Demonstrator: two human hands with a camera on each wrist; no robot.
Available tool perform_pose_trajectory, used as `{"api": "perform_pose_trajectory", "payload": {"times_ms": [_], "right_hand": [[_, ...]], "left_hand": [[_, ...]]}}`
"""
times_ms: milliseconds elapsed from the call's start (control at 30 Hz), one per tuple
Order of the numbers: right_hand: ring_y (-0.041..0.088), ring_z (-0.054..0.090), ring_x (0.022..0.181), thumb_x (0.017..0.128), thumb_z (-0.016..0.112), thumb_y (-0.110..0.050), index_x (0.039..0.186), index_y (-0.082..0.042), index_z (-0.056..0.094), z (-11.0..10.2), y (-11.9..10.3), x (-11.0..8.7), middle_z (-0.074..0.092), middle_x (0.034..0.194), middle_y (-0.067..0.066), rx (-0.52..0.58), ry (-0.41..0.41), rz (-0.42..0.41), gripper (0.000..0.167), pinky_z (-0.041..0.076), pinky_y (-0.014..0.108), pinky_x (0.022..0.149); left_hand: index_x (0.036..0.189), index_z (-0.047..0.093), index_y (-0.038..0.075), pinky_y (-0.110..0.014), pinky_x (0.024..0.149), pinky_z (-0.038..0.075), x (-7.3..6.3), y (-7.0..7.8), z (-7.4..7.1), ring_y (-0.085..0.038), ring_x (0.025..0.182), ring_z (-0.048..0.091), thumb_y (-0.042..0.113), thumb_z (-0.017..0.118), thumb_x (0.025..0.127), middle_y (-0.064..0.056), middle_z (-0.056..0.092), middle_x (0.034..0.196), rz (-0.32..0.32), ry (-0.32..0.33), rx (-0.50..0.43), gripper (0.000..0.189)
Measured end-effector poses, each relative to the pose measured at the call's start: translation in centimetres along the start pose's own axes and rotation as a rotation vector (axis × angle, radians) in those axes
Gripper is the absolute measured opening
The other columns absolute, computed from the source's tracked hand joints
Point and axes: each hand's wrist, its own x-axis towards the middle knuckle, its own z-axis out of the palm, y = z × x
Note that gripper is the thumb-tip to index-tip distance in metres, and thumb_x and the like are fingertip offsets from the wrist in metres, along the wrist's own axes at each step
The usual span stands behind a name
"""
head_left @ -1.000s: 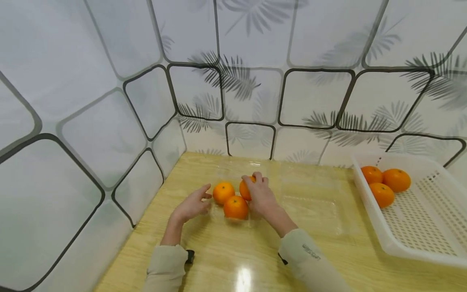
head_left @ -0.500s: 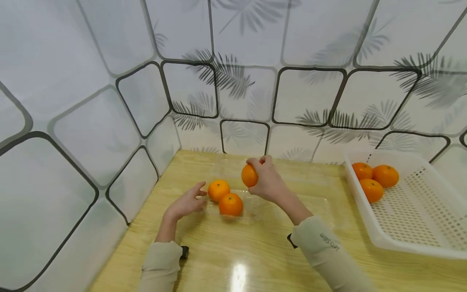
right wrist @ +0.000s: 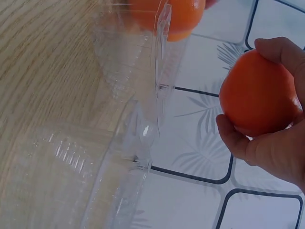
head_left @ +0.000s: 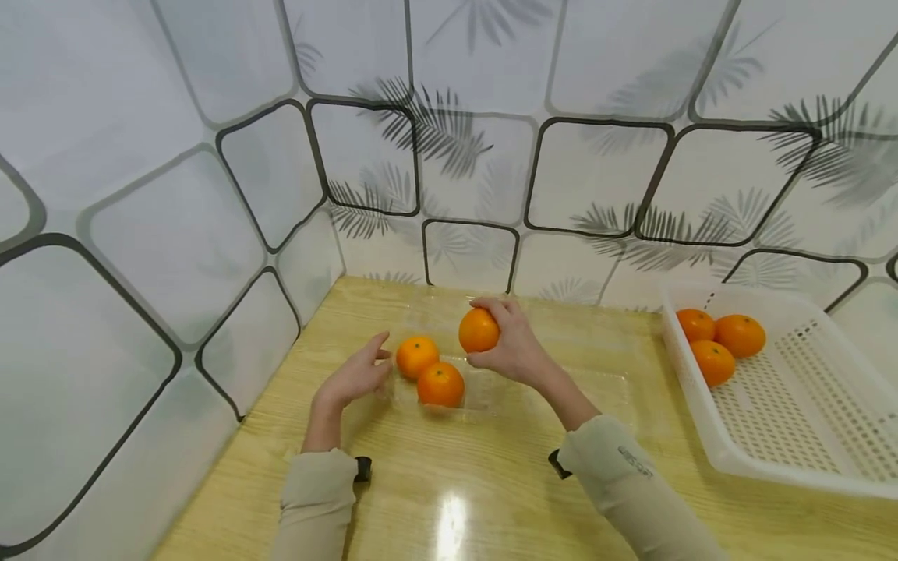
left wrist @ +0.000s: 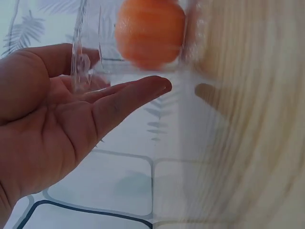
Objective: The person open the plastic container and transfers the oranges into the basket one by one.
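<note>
My right hand (head_left: 515, 347) grips an orange (head_left: 479, 330) between thumb and fingers, raised above a clear plastic clamshell box (head_left: 484, 401). The right wrist view shows this held orange (right wrist: 259, 93) apart from the box. Two more oranges lie at the left of the box: one farther back (head_left: 417, 358), one nearer me (head_left: 440, 385). At the box's left side is my left hand (head_left: 351, 378). In the left wrist view its fingers (left wrist: 133, 95) are extended beside the clear wall; whether they touch it I cannot tell.
The box's open clear lid (head_left: 592, 389) lies to the right on the wooden table (head_left: 407, 483). Farther right stands a white perforated basket (head_left: 737, 460) with three oranges (head_left: 740, 336) at its left end. Patterned walls (head_left: 463, 257) border the table at the back and left.
My right hand has lifted its orange up out of the box, then turned it slightly in the air. The left hand has stayed beside the box. The head view has shifted slightly.
</note>
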Motion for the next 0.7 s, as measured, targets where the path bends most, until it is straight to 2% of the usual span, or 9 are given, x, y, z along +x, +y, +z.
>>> {"api": "perform_pose_trajectory", "payload": {"times_ms": [133,233,367,533,700], "right_hand": [[0.037,0.056,0.109,0.070,0.083,-0.007,0.143,-0.012,0.048,0.2,0.1,0.5,0.039,0.140,0.022,0.035,-0.032,0.004,0.081,0.052,0.049,0.087],[0.036,0.056,0.110,0.070,0.084,-0.006,0.146,-0.007,0.042,0.2,0.3,0.5,0.043,0.141,0.020,0.051,-0.039,0.017,0.086,0.052,0.048,0.088],[0.034,0.058,0.107,0.070,0.086,-0.010,0.144,-0.002,0.038,0.0,0.7,0.1,0.048,0.137,0.019,0.079,-0.016,0.049,0.088,0.051,0.048,0.088],[0.034,0.058,0.105,0.071,0.089,-0.017,0.143,-0.002,0.040,-0.8,1.1,-0.1,0.048,0.136,0.019,0.081,0.008,0.056,0.089,0.050,0.049,0.088],[0.035,0.057,0.104,0.073,0.087,-0.021,0.144,-0.003,0.040,-2.2,1.4,0.0,0.046,0.134,0.019,0.051,0.020,0.066,0.087,0.051,0.049,0.087]], "left_hand": [[0.156,0.018,-0.003,-0.039,0.074,0.052,0.1,0.1,0.1,-0.032,0.088,0.061,0.002,0.041,0.101,-0.035,0.039,0.146,0.015,0.025,0.057,0.060],[0.155,0.020,-0.005,-0.037,0.081,0.050,0.1,0.0,0.3,-0.033,0.103,0.060,-0.001,0.042,0.098,-0.033,0.044,0.144,0.019,0.037,0.104,0.061],[0.155,0.022,-0.005,-0.042,0.088,0.050,0.1,-0.1,0.5,-0.038,0.118,0.056,-0.002,0.042,0.097,-0.032,0.047,0.141,0.039,0.040,0.122,0.061],[0.154,0.022,-0.006,-0.040,0.087,0.049,0.2,-0.1,0.7,-0.037,0.116,0.056,-0.005,0.042,0.097,-0.033,0.048,0.140,0.050,0.040,0.117,0.061],[0.155,0.021,-0.006,-0.036,0.077,0.051,0.1,-0.3,0.8,-0.033,0.098,0.061,-0.005,0.041,0.097,-0.034,0.047,0.141,0.047,0.042,0.077,0.061]]}}
